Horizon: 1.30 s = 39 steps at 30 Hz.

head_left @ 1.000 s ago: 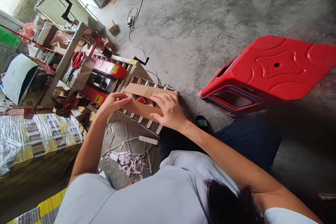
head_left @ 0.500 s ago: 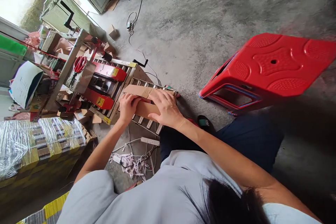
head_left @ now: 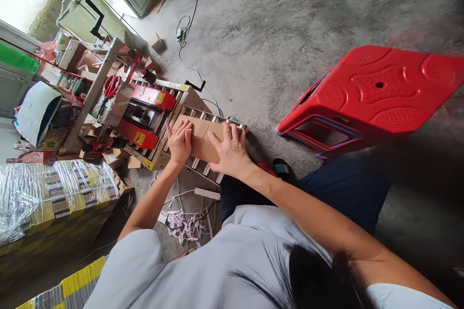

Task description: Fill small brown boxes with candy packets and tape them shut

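Cardboard box (head_left: 203, 148): lies on the roller conveyor (head_left: 207, 169), beneath both hands, its top flaps folded down.
Left hand (head_left: 179, 142): lies open on the box's end nearer the red-sided machine (head_left: 132, 131).
Right hand (head_left: 234, 154): spread open over the opposite end, fingers apart, palm down.

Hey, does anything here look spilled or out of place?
Yes: a loose, tangled heap of pale strips lies on the floor near a power strip, looking like unswept scraps. The visible part of the carton on the roller conveyor shows no tears.
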Tool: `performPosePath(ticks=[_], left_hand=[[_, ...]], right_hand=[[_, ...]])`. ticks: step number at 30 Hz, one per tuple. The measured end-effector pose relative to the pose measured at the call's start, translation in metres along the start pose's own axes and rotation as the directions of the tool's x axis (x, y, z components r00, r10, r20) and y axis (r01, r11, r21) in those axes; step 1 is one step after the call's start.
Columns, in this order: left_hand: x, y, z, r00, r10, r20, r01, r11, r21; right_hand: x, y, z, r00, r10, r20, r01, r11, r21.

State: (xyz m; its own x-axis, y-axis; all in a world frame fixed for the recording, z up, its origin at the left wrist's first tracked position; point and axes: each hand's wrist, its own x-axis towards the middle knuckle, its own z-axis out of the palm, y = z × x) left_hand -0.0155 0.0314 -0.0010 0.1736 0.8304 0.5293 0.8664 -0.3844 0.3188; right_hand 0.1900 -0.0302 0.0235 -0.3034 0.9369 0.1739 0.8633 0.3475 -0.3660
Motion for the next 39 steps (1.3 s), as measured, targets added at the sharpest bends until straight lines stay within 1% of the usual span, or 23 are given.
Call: performPosePath(ticks=[6,8,11,13,16,18,20,21,24,26,28,30,33,35,36,39], left_hand=[[0.012,-0.005,0.005,1.0,0.002,-0.015,-0.003,0.997,-0.077],[0.018,-0.007,0.006,1.0,-0.007,0.004,0.008,0.995,-0.096],[0.021,-0.004,0.01,0.999,-0.044,0.027,0.046,0.995,-0.091],[0.015,0.003,0.012,0.997,-0.031,0.07,0.038,0.995,-0.091],[-0.001,0.016,0.013,0.977,0.073,0.203,-0.052,0.993,-0.104],[-0.011,0.022,0.012,0.954,0.131,0.27,-0.108,0.989,-0.098],[-0.016,0.026,0.011,0.938,0.154,0.31,-0.141,0.988,-0.063],[-0.017,0.027,0.011,0.931,0.159,0.328,-0.154,0.987,-0.042],[-0.017,0.033,0.013,0.924,0.142,0.354,-0.158,0.987,0.016],[-0.018,0.039,0.016,0.927,0.116,0.357,-0.142,0.989,0.047],[-0.02,0.045,0.019,0.93,0.086,0.358,-0.121,0.99,0.076],[-0.022,0.048,0.023,0.931,0.061,0.359,-0.105,0.989,0.103],[-0.022,0.041,0.024,0.929,0.043,0.369,-0.098,0.987,0.13],[-0.017,0.025,0.02,0.924,0.024,0.382,-0.089,0.984,0.153],[-0.013,0.013,0.017,0.92,0.007,0.392,-0.08,0.982,0.171],[0.01,-0.035,0.002,0.895,-0.092,0.436,-0.024,0.967,0.253]], right_hand=[[-0.008,0.007,0.007,0.999,-0.032,0.009,0.032,0.999,0.029],[-0.007,0.005,0.012,1.0,-0.01,-0.007,0.01,1.0,0.027],[0.002,-0.007,0.023,0.996,0.051,-0.069,-0.049,0.998,0.031],[0.013,-0.018,0.031,0.992,0.079,-0.102,-0.074,0.996,0.049],[0.029,-0.024,0.038,0.992,0.073,-0.104,-0.065,0.995,0.079],[0.033,-0.015,0.037,0.999,0.0,-0.046,0.005,0.993,0.122],[0.032,0.005,0.033,0.994,-0.11,0.026,0.102,0.972,0.21],[0.03,0.016,0.031,0.986,-0.161,0.044,0.144,0.953,0.265],[0.026,0.045,0.028,0.96,-0.279,0.023,0.243,0.87,0.43],[0.025,0.056,0.028,0.953,-0.303,0.007,0.247,0.789,0.563],[0.026,0.061,0.028,0.963,-0.269,0.005,0.191,0.694,0.694],[0.026,0.064,0.028,0.981,-0.192,0.007,0.115,0.617,0.778],[0.016,0.076,0.029,0.998,-0.054,0.032,0.002,0.54,0.841],[0.003,0.094,0.031,0.997,0.032,0.073,-0.079,0.501,0.862],[-0.006,0.106,0.032,0.993,0.074,0.097,-0.121,0.486,0.865],[-0.038,0.149,0.035,0.965,0.209,0.155,-0.236,0.447,0.863]])
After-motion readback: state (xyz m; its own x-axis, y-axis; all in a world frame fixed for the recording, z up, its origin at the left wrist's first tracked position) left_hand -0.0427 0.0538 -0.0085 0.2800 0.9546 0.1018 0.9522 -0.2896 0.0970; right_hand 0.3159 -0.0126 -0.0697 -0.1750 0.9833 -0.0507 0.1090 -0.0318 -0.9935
